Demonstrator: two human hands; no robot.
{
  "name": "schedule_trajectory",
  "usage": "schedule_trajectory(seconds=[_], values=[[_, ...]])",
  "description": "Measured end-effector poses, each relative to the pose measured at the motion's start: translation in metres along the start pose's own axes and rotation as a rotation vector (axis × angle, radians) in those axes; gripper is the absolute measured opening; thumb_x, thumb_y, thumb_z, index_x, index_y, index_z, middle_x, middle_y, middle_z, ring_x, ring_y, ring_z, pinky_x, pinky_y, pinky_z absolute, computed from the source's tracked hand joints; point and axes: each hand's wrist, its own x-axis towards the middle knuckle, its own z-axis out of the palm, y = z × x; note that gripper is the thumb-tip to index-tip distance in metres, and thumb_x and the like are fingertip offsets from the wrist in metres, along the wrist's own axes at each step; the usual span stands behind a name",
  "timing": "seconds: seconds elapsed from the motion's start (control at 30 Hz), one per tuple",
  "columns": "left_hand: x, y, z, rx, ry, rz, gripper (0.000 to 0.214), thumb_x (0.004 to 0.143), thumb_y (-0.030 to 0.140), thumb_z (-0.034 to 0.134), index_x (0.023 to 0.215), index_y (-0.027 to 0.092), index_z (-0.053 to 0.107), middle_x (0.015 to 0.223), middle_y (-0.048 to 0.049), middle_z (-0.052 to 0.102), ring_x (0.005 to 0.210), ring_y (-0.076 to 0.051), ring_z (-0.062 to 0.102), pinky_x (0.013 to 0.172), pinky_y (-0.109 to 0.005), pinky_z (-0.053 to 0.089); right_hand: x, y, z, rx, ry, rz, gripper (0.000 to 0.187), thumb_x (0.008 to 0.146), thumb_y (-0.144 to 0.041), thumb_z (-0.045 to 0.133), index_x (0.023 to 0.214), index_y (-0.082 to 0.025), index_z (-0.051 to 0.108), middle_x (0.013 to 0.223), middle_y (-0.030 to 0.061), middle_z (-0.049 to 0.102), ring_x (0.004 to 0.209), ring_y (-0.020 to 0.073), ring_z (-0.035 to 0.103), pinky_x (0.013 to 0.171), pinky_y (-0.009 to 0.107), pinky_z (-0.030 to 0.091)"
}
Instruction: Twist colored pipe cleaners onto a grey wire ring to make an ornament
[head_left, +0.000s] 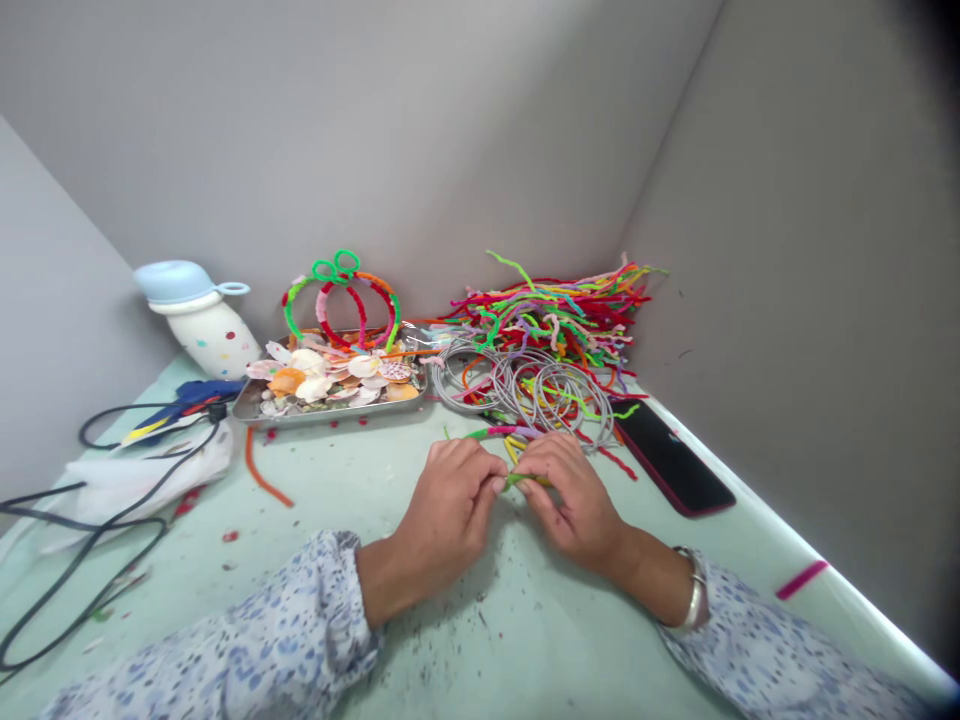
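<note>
My left hand (450, 500) and my right hand (570, 495) meet at the middle of the pale green table, fingers pinched together. Between them shows a short stretch of green pipe cleaner (517, 479), gripped at both ends. Just beyond the fingers lie a few loose pipe cleaners in pink, yellow and green (504, 433). A stack of grey wire hoops (525, 385) sits right behind them, and a big heap of mixed-colour pipe cleaners (559, 310) lies against the back wall.
A metal tray (330, 412) of seashells stands at back left, with pipe-cleaner-wrapped hoops (341, 300) upright behind it. A blue glue gun (184, 400) with black cables, a white-and-blue jug (202, 320), a black phone (671, 455), an orange pipe cleaner (262, 475).
</note>
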Motion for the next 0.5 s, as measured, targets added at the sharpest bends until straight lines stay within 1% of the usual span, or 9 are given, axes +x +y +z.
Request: schedule_trajectory(seconds=[0.13,0.3,0.5], values=[[0.0010,-0.0012,0.0006,0.010,-0.005,0.006,0.016,0.094,0.018,0.042,0.088,0.018,0.057,0.082,-0.0031,0.056,0.081,-0.019,0.050,0.078,-0.035,0.037,-0.0007,0.0005,-0.0009,-0.001,-0.001,0.000,0.011,0.088,-0.016,0.048,0.095,-0.021,0.055,0.083,0.0049,0.060,0.084,0.0220,0.054,0.078,0.041,0.042],[-0.0001,-0.0027,0.0029,0.047,0.041,0.023,0.014,0.094,0.018,0.043,0.090,0.019,0.057,0.083,-0.0031,0.057,0.082,-0.019,0.051,0.079,-0.036,0.037,0.0001,0.0015,-0.0008,-0.011,0.008,0.015,0.010,0.089,-0.018,0.048,0.094,-0.022,0.055,0.083,0.0045,0.061,0.084,0.0220,0.055,0.079,0.041,0.042],[-0.0013,-0.0020,0.0038,0.044,0.007,0.010,0.017,0.094,0.018,0.040,0.090,0.020,0.057,0.082,-0.0039,0.057,0.082,-0.020,0.051,0.078,-0.036,0.037,0.0008,0.0006,0.0000,-0.010,0.000,0.008,0.011,0.089,-0.018,0.047,0.094,-0.022,0.056,0.083,0.0044,0.061,0.083,0.0220,0.055,0.079,0.041,0.042]])
